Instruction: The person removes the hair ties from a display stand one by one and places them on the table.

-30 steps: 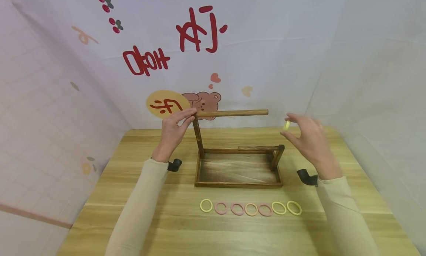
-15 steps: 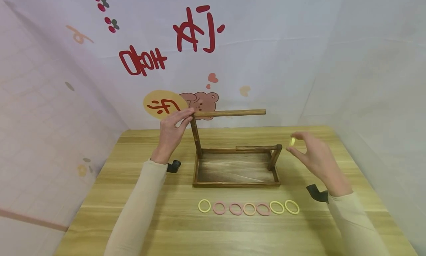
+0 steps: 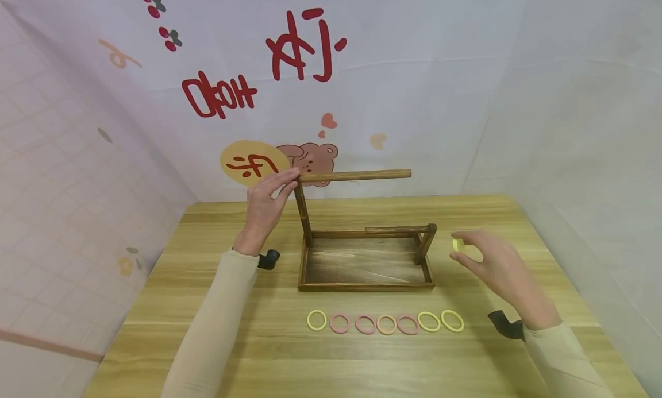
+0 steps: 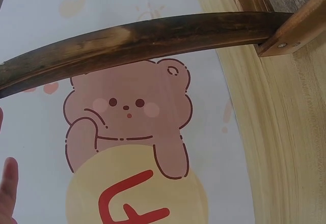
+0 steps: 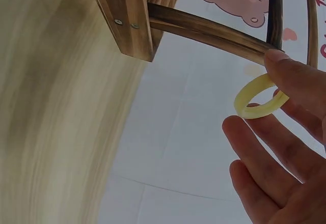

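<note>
A dark wooden rack [image 3: 362,285] has a tray base, a tall left post with a long horizontal bar, and a shorter right post with a lower bar. My left hand [image 3: 266,200] holds the top of the tall post between thumb and fingers; only fingertips show at the edge of the left wrist view. Right of the short post, my right hand [image 3: 491,260] pinches a yellow ring [image 5: 244,102] between thumb and fingers, above the table and apart from the rack. In front of the rack lies a row of several yellow, pink and orange rings [image 3: 339,332].
The light wood table [image 3: 362,363] reaches back to a white backdrop [image 3: 424,99] printed with a bear and red characters. Black wrist mounts [image 3: 507,325] stick out near both sleeves.
My right hand has come down and toward me with the yellow ring, from near the long bar's height to beside the short post. The left hand stays at the tall post.
</note>
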Demonstrator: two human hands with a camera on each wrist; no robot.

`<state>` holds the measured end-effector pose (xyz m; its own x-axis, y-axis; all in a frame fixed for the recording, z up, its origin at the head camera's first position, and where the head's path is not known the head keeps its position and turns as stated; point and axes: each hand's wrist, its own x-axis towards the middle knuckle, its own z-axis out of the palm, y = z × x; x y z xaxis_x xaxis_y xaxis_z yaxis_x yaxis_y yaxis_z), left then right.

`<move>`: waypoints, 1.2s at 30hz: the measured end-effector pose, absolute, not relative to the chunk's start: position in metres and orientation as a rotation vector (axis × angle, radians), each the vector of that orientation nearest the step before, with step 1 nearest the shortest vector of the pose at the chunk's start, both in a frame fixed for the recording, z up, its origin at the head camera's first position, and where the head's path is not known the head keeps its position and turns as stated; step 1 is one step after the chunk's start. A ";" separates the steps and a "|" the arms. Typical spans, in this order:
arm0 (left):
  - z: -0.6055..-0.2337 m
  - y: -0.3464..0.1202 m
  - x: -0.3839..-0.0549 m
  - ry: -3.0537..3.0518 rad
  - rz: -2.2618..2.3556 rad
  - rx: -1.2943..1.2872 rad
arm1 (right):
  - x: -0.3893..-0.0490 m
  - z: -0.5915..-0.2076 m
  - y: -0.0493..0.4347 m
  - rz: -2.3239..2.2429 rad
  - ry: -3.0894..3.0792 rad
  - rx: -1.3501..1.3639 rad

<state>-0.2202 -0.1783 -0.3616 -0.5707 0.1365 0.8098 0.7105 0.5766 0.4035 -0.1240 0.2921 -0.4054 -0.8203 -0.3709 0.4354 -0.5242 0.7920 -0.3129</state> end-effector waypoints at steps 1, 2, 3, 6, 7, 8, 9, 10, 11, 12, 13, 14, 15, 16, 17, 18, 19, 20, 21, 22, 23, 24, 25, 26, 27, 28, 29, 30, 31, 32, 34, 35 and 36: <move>-0.362 -0.178 -0.220 -2.050 -0.960 -0.671 | -0.122 -0.407 0.293 0.616 -2.630 0.681; -0.362 -0.178 -0.220 -2.054 -0.962 -0.671 | -0.121 -0.409 0.294 0.621 -2.635 0.682; -0.363 -0.178 -0.220 -2.056 -0.965 -0.669 | -0.120 -0.410 0.295 0.628 -2.642 0.681; -0.364 -0.178 -0.219 -2.058 -0.969 -0.664 | -0.116 -0.414 0.299 0.637 -2.662 0.685; -0.364 -0.178 -0.219 -2.056 -0.971 -0.663 | -0.114 -0.416 0.300 0.636 -2.671 0.687; -0.364 -0.177 -0.219 -2.055 -0.969 -0.661 | -0.113 -0.417 0.302 0.632 -2.683 0.690; -0.364 -0.177 -0.219 -2.053 -0.971 -0.660 | -0.112 -0.418 0.303 0.631 -2.697 0.692; -0.364 -0.177 -0.219 -2.050 -0.973 -0.659 | -0.111 -0.419 0.305 0.629 -2.713 0.689; -0.363 -0.177 -0.218 -2.047 -0.974 -0.659 | -0.110 -0.421 0.307 0.630 -2.728 0.687; -0.363 -0.177 -0.219 -2.046 -0.979 -0.659 | -0.108 -0.422 0.309 0.629 -2.742 0.684; -0.363 -0.176 -0.219 -2.042 -0.982 -0.659 | -0.107 -0.423 0.310 0.626 -2.756 0.680; -0.363 -0.176 -0.219 -2.039 -0.987 -0.658 | -0.106 -0.424 0.312 0.624 -2.768 0.676; -0.363 -0.177 -0.219 -2.038 -0.991 -0.661 | -0.104 -0.425 0.313 0.627 -2.779 0.675; -0.363 -0.177 -0.219 -2.037 -0.992 -0.661 | -0.103 -0.426 0.315 0.632 -2.788 0.677; -0.363 -0.177 -0.220 -2.036 -0.994 -0.662 | -0.102 -0.428 0.316 0.633 -2.794 0.683; -0.363 -0.177 -0.220 -2.036 -0.996 -0.662 | -0.101 -0.429 0.318 0.631 -2.798 0.691; -0.363 -0.177 -0.220 -2.038 -0.998 -0.662 | -0.100 -0.431 0.319 0.628 -2.803 0.699; -0.363 -0.177 -0.220 -2.041 -1.000 -0.663 | -0.098 -0.433 0.320 0.630 -2.808 0.706; -0.363 -0.177 -0.219 -2.043 -1.000 -0.663 | -0.097 -0.434 0.321 0.631 -2.809 0.715; -0.363 -0.177 -0.219 -2.045 -1.001 -0.662 | -0.096 -0.436 0.322 0.634 -2.814 0.719; -0.363 -0.177 -0.219 -2.045 -1.002 -0.661 | -0.095 -0.437 0.323 0.635 -2.817 0.724; -0.362 -0.177 -0.219 -2.046 -1.004 -0.659 | -0.093 -0.439 0.324 0.635 -2.818 0.729; -0.362 -0.176 -0.219 -2.046 -1.004 -0.657 | -0.092 -0.440 0.325 0.638 -2.820 0.731; -0.362 -0.176 -0.219 -2.043 -1.008 -0.657 | -0.090 -0.442 0.326 0.640 -2.819 0.735; -0.362 -0.176 -0.219 -2.040 -1.011 -0.654 | -0.089 -0.444 0.327 0.633 -2.810 0.745; -0.362 -0.176 -0.219 -2.035 -1.010 -0.655 | -0.088 -0.446 0.327 0.626 -2.800 0.758; -0.362 -0.176 -0.219 -2.031 -1.012 -0.654 | -0.087 -0.449 0.328 0.613 -2.783 0.774; -0.362 -0.176 -0.219 -2.028 -1.014 -0.655 | -0.086 -0.451 0.328 0.597 -2.764 0.790; -0.362 -0.176 -0.219 -2.027 -1.015 -0.654 | -0.085 -0.454 0.329 0.589 -2.747 0.812; -0.361 -0.176 -0.219 -2.028 -1.014 -0.657 | -0.085 -0.457 0.329 0.580 -2.734 0.830; -0.361 -0.176 -0.219 -2.036 -1.008 -0.658 | -0.083 -0.461 0.330 0.569 -2.719 0.853; -0.361 -0.176 -0.219 -2.041 -1.008 -0.657 | -0.082 -0.463 0.331 0.571 -2.710 0.866; -0.362 -0.176 -0.219 -2.045 -1.008 -0.654 | -0.082 -0.465 0.332 0.572 -2.708 0.876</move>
